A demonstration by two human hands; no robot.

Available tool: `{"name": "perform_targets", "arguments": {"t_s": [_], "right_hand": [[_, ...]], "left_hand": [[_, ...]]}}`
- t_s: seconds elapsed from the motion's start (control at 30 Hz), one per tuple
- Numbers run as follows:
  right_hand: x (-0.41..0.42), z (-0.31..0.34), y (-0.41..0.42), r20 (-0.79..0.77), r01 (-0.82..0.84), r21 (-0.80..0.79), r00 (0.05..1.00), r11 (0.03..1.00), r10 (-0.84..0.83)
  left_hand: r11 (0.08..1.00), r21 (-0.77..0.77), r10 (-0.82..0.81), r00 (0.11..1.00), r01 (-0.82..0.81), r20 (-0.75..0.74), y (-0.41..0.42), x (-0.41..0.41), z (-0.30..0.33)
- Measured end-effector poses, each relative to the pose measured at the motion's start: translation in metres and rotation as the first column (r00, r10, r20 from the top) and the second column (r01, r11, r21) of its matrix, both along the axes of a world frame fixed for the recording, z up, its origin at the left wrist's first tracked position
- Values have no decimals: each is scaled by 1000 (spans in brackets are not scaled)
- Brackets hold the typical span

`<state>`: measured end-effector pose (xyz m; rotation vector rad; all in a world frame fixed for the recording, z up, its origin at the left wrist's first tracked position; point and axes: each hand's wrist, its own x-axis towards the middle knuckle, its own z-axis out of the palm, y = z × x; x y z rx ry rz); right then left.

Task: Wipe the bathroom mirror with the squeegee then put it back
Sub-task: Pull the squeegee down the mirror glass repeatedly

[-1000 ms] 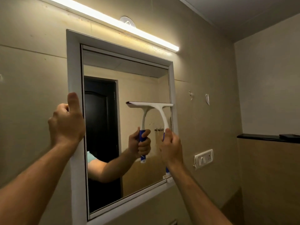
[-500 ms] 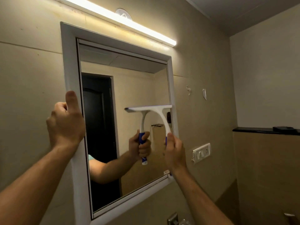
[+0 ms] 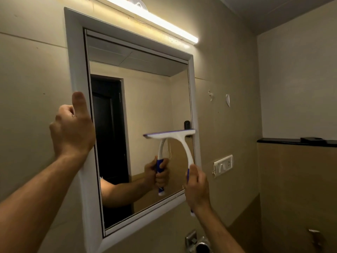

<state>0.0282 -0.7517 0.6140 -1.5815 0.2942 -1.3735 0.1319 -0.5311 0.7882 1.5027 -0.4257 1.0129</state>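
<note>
No readable text, no labels, no brand marks, no numbers, no signs on any surface in view

Beige walls [image 3: 228,70], lit tube light [image 3: 155,19] (glowing warm), black ledge [image 3: 284,141].

Hanging across the left and centre of the frame: mirror [image 3: 145,106], under a light bar [image 3: 155,19] running along the top. Gripping its left frame edge at mid-left: left hand [image 3: 73,130]. Pressing against the glass at lower right: squeegee [image 3: 171,134], its handle in the right hand [image 3: 196,187] below. Sitting further right on the wall: switch plate [image 3: 223,166], under a ledge [image 3: 284,141].
</note>
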Motion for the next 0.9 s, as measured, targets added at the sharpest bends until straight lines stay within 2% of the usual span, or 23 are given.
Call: {"name": "perform_targets", "arguments": {"t_s": [0.1, 0.13, 0.17, 0.2, 0.23, 0.27, 0.33, 0.37, 0.4, 0.43, 0.47, 0.5, 0.57, 0.7, 0.9], "right_hand": [[2, 37, 3, 8, -28, 20, 1000, 999, 27], [4, 43, 4, 6, -24, 24, 1000, 999, 24], [5, 44, 5, 7, -16, 19, 1000, 1000, 16], [6, 41, 5, 9, -6, 9, 1000, 1000, 6], [7, 33, 4, 10, 5, -2, 1000, 1000, -5], [7, 22, 4, 11, 14, -11, 1000, 1000, -14], [5, -4, 2, 2, 17, -13, 1000, 1000, -17], [4, -16, 1, -11, 10, -6, 1000, 1000, -10], [2, -26, 0, -24, 0, 2, 1000, 1000, 0], [0, -33, 0, -35, -7, 8, 999, 1000, 8], [-3, -35, -1, -42, -9, 8, 999, 1000, 9], [-5, -33, -2, -45, -11, 4, 999, 1000, 11], [-8, -19, -4, -40, -18, -5, 999, 1000, 17], [-7, 7, -3, -52, 11, -13, 999, 1000, -11], [-8, -38, -1, -79, -38, -2, 996, 999, 38]], "left_hand": [[996, -16, -89, 991, 88, -104, 1, -5, -1], [971, -13, -234, 948, 237, -216, -17, -13, -10], [865, -40, -477, 794, 501, -376, -40, -26, -25], [735, -96, -620, 607, 671, -498, -58, -37, -43], [669, -108, -656, 515, 735, -552, -80, -43, -59], [583, -203, -729, 396, 787, -558, -103, -43, -79], [508, -207, -784, 350, 836, -512, -102, -37, -88], [570, -135, -745, 439, 811, -503, -81, -38, -77], [707, -6, -620, 615, 707, -487, -64, -39, -66], [879, 7, -433, 804, 477, -407, -42, -26, -45], [971, 3, -229, 938, 238, -260, -16, -17, -20], [995, 27, -89, 989, 93, -120, 3, -14, -2], [996, 32, -85, 996, 86, -28, 13, -2, 6], [999, 37, -12, 999, 13, -37, -2, -1, -6], [1000, 12, 4, 1000, -4, -26, 0, 2, -5]]}}
